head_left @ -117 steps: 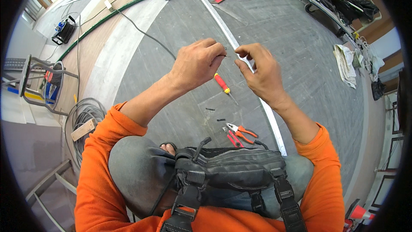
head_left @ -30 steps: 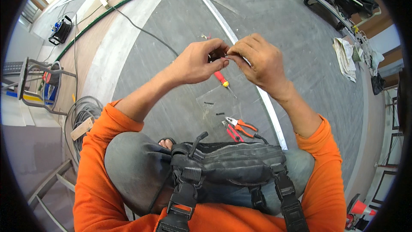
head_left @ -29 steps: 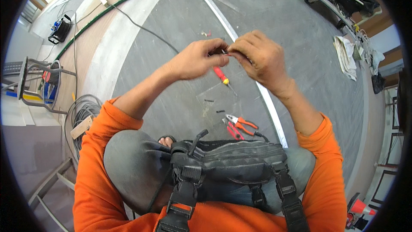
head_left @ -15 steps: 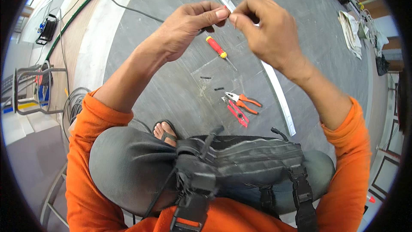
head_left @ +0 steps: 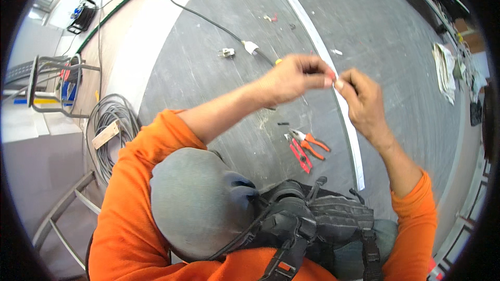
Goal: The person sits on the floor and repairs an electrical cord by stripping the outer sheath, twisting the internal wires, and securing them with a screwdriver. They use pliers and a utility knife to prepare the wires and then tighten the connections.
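Observation:
My left hand [head_left: 297,80] is held out above the floor, thumb and fingers pinched on a small red piece [head_left: 330,74], perhaps a wire end. Close against it, my right hand [head_left: 362,101] is closed too, its thumb and forefinger pressed together; what it grips is too small to make out. A dark cable [head_left: 208,21] with a white connector [head_left: 251,48] runs over the floor and passes behind my left hand. Under that hand shows a yellow end [head_left: 278,61] of the screwdriver, the rest hidden. Orange-handled pliers [head_left: 314,145] and a red-handled tool [head_left: 300,156] lie below the hands.
A long white strip [head_left: 346,119] crosses the floor behind my hands. A white plug [head_left: 226,52] and small scraps [head_left: 271,18] lie beyond. At left are a coiled grey cable [head_left: 122,125], a metal-framed stand [head_left: 39,86] and a cable reel [head_left: 82,16]. Cloth [head_left: 444,73] lies far right.
Both hands, still pinched together, have come nearer my body and to the right. The view has shifted, bringing the white connector and plug into sight; my left hand now covers most of the screwdriver.

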Tool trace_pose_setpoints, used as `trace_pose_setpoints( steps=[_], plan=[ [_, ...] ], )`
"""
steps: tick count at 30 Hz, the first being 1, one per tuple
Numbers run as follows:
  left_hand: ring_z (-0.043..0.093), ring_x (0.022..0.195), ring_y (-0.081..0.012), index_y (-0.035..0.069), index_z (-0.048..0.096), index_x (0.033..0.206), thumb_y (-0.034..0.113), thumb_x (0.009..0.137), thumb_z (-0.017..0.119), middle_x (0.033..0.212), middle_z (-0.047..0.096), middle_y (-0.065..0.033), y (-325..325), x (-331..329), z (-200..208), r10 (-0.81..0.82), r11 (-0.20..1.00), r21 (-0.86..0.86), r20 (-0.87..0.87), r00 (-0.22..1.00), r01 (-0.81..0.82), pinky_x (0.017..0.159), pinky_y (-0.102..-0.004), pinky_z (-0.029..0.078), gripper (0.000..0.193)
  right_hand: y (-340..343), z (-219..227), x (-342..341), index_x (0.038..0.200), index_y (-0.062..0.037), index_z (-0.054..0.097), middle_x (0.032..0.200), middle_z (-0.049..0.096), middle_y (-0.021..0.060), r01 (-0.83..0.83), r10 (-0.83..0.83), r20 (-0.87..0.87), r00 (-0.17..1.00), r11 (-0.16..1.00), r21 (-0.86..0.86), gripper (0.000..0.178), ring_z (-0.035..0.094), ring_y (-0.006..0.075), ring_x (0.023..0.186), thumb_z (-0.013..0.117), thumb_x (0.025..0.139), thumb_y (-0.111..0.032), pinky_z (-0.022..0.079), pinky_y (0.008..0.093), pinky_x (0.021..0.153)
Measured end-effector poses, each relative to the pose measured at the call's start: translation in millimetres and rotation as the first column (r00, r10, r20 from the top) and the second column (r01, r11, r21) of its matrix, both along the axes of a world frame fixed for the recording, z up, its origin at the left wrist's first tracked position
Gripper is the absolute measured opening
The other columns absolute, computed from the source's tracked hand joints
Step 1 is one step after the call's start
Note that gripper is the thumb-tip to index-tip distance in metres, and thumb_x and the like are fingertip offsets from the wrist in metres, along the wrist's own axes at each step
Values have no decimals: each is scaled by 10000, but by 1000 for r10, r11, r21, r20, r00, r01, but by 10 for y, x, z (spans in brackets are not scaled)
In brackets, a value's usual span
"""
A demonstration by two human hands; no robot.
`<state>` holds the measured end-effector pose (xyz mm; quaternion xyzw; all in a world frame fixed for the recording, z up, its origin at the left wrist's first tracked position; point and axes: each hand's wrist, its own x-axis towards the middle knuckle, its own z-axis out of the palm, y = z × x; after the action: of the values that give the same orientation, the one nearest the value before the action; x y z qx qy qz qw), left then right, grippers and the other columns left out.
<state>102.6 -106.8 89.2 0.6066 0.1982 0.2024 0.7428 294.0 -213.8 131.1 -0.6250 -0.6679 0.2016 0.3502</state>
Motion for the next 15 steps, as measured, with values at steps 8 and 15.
trace_pose_setpoints(
  steps=[8, 15],
  plan=[
    [600, 908, -81, 47, 714, 1073, 154, 958, 743, 938, 669, 10, -354, -103, -553, -64, 992, -123, -200, 978, 40, 814, -263, 493, 160, -375, -560, -136, 797, -85, 610, 663, 507, -40, -162, -444, -672, 592, 752, -640, 251, 467, 81, 571, 579, 1001, -227, 386, 253, 517],
    [648, 968, -115, 30, 717, 1072, 115, 928, 767, 1007, 724, -25, -522, -76, -878, -164, 983, 21, -355, 920, 183, 880, -305, 516, 174, -647, -947, -197, 774, -108, 552, 663, 488, -41, -168, -564, -613, 554, 645, -746, 259, 450, 68, 552, 576, 995, -239, 372, 257, 500]
  ],
)
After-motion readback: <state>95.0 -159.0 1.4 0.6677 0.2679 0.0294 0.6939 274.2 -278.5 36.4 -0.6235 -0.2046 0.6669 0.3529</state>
